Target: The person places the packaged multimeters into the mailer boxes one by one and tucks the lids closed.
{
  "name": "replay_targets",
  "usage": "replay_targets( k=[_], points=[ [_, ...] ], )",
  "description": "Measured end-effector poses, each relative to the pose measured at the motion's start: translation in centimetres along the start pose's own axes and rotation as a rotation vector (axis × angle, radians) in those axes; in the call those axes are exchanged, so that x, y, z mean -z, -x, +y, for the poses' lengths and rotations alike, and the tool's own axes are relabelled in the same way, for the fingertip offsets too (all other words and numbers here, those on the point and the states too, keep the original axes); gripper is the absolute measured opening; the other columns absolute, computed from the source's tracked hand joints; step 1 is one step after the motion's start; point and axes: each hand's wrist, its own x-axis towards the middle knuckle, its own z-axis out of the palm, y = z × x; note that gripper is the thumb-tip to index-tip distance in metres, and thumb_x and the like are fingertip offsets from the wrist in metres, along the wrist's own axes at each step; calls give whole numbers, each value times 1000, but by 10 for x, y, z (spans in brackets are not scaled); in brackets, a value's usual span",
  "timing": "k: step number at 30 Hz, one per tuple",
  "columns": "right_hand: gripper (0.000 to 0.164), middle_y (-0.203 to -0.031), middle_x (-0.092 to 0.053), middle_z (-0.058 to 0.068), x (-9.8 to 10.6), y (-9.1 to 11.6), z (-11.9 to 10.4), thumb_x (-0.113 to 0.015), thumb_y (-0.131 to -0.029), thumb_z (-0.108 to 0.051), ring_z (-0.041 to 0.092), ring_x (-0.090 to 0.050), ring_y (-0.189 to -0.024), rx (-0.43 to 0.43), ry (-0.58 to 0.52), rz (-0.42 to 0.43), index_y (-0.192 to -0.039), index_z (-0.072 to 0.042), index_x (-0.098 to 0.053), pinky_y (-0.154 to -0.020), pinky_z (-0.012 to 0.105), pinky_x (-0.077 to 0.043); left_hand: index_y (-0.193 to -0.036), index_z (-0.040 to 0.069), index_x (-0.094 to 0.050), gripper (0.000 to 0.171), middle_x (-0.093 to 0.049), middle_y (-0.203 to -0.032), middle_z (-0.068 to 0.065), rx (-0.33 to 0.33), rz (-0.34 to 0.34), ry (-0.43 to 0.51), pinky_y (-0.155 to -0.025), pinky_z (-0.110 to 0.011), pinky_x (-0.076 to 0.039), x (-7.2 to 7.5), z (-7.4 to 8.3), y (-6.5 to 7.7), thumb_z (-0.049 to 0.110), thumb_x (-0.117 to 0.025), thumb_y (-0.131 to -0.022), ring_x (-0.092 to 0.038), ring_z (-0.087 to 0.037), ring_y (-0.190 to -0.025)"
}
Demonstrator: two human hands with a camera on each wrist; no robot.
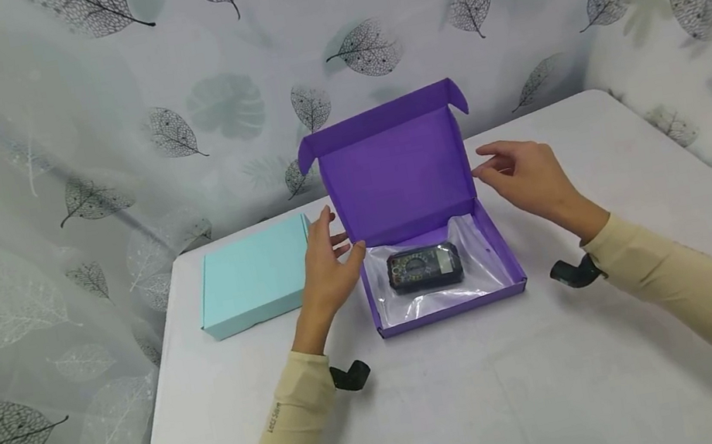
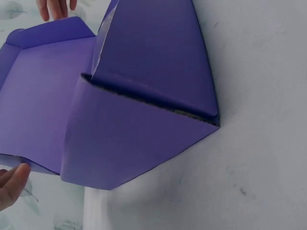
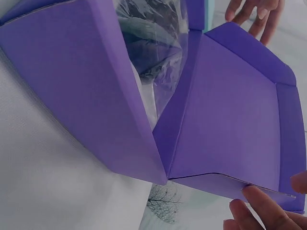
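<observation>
Over on the left of the white table (image 1: 458, 409) sits a pale teal box (image 1: 259, 277), lid down, with neither hand working on it. Just beside it, the left hand (image 1: 325, 270) is up against the left side of a purple box (image 1: 452, 313), fingers loosely bent and apart at the edge of the raised lid (image 1: 398, 176). It looks released rather than clenched; I can't tell how firmly the fingertips touch the cardboard.

In the middle, the lid stands up from the back of the purple box. Down in the tray lies a dark multimeter (image 1: 423, 269), dial side up, in clear plastic (image 1: 486, 263) that spreads around it.

On the right, the right hand (image 1: 528, 177) is at the lid's right edge, fingers and thumb parted, with no firm grasp that I can see; from the right wrist, the fingertips seem to meet the side flap.

I'd judge the step in hand to be handling the lid, though which way it is going I can't say. Folding it down would call for both hands evenly on its sides, the loose plastic kept inside the walls and the flaps tucked in.
</observation>
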Motion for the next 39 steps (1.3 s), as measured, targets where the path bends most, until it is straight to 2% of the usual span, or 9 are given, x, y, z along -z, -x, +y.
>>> replay_targets(
  k=[4,9,18,24,30,35,39],
  points=[
    [43,-102,-75,22,1,-1,1,-68,-100,-18,43,-73,-96,11,-7,-5,-134,7,-65,-83,54,-57,-163,-3,-21,83,-35,-158,-21,8,-19,-9,-99,-39,-52,-2,4,4,15,-67,-96,-60,-38,-125],
    [54,-105,-74,22,3,-2,1,-69,-100,-22,44,-71,-102,-12,-11,-38,-144,7,-55,-87,57,-54,-163,-2,-19,83,-33,-161,-21,-9,-34,-18,-99,-39,-52,-3,7,7,16,-66,-97,-59,-38,-126],
    [65,-101,-74,18,6,-3,2,-67,-101,-28,38,-67,-106,-56,-21,-94,-154,4,-44,-95,58,-47,-164,1,-20,84,-40,-157,-21,-58,-41,-28,-99,-45,-52,-3,6,11,15,-66,-95,-61,-42,-122],
    [62,-98,-73,16,6,-2,6,-66,-102,-30,35,-67,-101,-43,-23,-123,-153,2,-47,-91,56,-49,-165,3,-16,87,-45,-150,-23,-59,-22,-41,-100,-47,-50,0,8,15,19,-66,-95,-59,-42,-122],
    [66,-101,-72,17,6,2,6,-64,-104,-35,37,-66,-105,-44,-32,-170,-156,0,-42,-91,57,-50,-165,6,-19,85,-49,-143,-23,-115,-4,-32,-96,-46,-53,2,8,16,17,-65,-95,-62,-41,-118],
    [65,-100,-73,14,7,7,8,-65,-104,-33,35,-68,-101,-19,-32,-181,-155,1,-44,-82,49,-51,-166,9,-19,85,-52,-136,-25,-144,13,14,-94,-47,-55,3,5,18,16,-66,-96,-62,-41,-117],
    [60,-99,-74,12,7,11,11,-68,-102,-26,34,-70,-98,16,-33,-167,-151,2,-49,-77,40,-51,-166,15,-22,76,-55,-130,-23,-128,19,41,-92,-46,-56,4,4,20,26,-61,-103,-65,-35,-113]
  ],
)
